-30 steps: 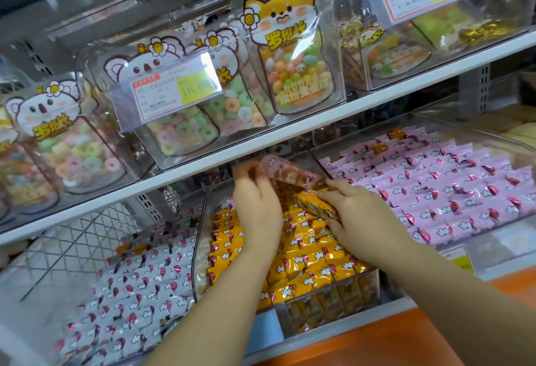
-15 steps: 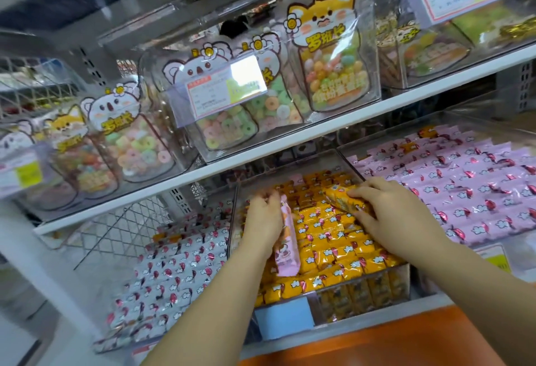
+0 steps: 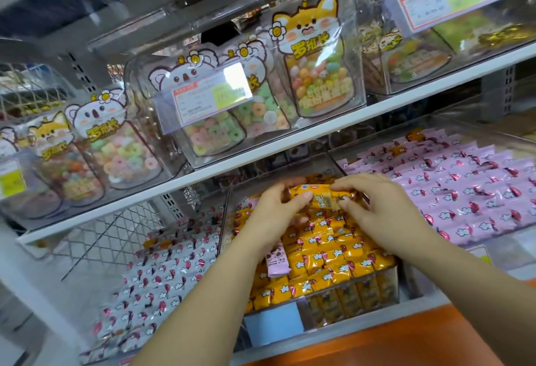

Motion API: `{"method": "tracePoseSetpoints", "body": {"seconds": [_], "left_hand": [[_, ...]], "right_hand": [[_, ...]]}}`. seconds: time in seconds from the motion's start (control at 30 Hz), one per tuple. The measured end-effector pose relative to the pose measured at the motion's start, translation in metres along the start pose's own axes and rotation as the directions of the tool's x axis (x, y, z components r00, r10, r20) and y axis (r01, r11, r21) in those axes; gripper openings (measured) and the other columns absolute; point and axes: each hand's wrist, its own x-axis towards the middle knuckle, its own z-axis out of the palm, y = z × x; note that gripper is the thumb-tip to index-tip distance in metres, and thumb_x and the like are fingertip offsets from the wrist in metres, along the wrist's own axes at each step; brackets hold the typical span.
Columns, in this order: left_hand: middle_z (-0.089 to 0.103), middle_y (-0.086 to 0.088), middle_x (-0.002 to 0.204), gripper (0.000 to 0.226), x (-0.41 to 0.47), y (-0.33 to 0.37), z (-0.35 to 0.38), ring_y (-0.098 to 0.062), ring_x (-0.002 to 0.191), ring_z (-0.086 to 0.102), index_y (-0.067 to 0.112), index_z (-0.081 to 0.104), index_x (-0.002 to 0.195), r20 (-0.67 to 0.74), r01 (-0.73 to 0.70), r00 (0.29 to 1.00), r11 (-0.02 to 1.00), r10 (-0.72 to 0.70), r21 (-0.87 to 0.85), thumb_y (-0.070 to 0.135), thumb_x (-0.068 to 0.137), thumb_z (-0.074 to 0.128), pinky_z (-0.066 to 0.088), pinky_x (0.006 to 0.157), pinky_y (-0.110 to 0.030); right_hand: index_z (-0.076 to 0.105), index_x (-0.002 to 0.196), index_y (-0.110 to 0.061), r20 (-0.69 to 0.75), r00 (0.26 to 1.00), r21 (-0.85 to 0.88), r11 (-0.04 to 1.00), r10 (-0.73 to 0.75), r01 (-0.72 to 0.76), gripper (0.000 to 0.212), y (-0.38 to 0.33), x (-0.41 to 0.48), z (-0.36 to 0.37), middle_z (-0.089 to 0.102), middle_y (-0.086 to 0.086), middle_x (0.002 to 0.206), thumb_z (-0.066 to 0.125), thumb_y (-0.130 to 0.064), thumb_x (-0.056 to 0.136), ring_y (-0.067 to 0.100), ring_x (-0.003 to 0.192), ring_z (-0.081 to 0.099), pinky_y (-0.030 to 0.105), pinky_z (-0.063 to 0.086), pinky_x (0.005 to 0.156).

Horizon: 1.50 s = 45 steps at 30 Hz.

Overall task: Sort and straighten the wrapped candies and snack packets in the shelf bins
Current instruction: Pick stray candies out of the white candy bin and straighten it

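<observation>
Both hands work over the lower shelf [image 3: 377, 339], above the middle bin [image 3: 348, 304] of three clear bins standing side by side along the shelf's front edge. The left hand [image 3: 275, 214] pinches the left end of one yellow packet [image 3: 322, 195] between thumb and curled fingers. The right hand [image 3: 385, 211] pinches the right end in the same way, so the packet is held level just above the rear rows of yellow packets in that bin.

Half a second earlier the right hand alone gripped this packet, while the left hand held a stray pink packet [image 3: 278, 261] upright near the bin's front left corner. That packet now lies on the yellow rows at that corner, partly hidden under the left forearm.

Counted: three bins, two hands, one lifted yellow packet, one stray pink packet. The left bin holds white packets [image 3: 162, 278] and the right bin holds pink packets [image 3: 478, 191], each too many to count.
</observation>
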Motion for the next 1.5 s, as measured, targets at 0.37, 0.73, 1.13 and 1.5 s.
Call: {"method": "tracePoseSetpoints", "body": {"seconds": [0.37,0.73,1.13,1.5], "left_hand": [[0.054,0.000,0.104,0.037,0.025,0.011,0.003,-0.022,0.083,0.059,0.018,0.048,0.120,-0.439,-0.021,0.876,0.925,0.199,0.378,0.027,0.088,0.064,0.050,0.064,-0.028],[0.061,0.000,0.117,0.038,0.062,0.031,0.025,-0.015,0.099,0.055,0.019,0.045,0.130,-0.205,0.051,0.970,0.705,0.135,0.707,0.018,0.094,0.057,0.043,0.083,-0.031],[0.049,-0.006,0.137,0.047,0.079,0.012,0.036,-0.023,0.119,0.052,0.021,0.042,0.139,-0.178,0.018,0.976,0.761,0.128,0.648,0.017,0.094,0.055,0.043,0.092,-0.029],[0.008,-0.008,0.158,0.054,0.068,-0.001,0.051,-0.023,0.145,0.012,0.014,0.012,0.151,0.275,-0.121,0.946,0.603,-0.170,0.788,0.030,0.103,0.028,0.012,0.118,-0.034]], "right_hand": [[0.053,0.131,-0.021,0.113,0.982,-0.140,0.981,0.148,-0.132,0.040,0.018,-0.002,-0.003,0.048,-0.005,0.140,0.055,-0.018,0.092,0.019,0.125,0.047,0.037,0.041,0.103],[0.055,0.130,-0.022,0.106,0.983,-0.149,0.980,0.152,-0.135,0.037,0.019,-0.001,-0.002,0.044,-0.008,0.143,0.054,-0.020,0.093,0.015,0.127,0.044,0.030,0.036,0.104],[0.055,0.130,-0.023,0.109,0.983,-0.145,0.981,0.147,-0.130,0.037,0.022,0.000,0.000,0.042,-0.010,0.143,0.053,-0.021,0.093,0.012,0.126,0.044,0.028,0.036,0.103],[0.055,0.129,-0.023,0.106,0.984,-0.158,0.980,0.142,-0.125,0.036,0.021,0.001,0.001,0.042,-0.009,0.143,0.052,-0.020,0.093,0.013,0.125,0.045,0.028,0.037,0.102]]}}
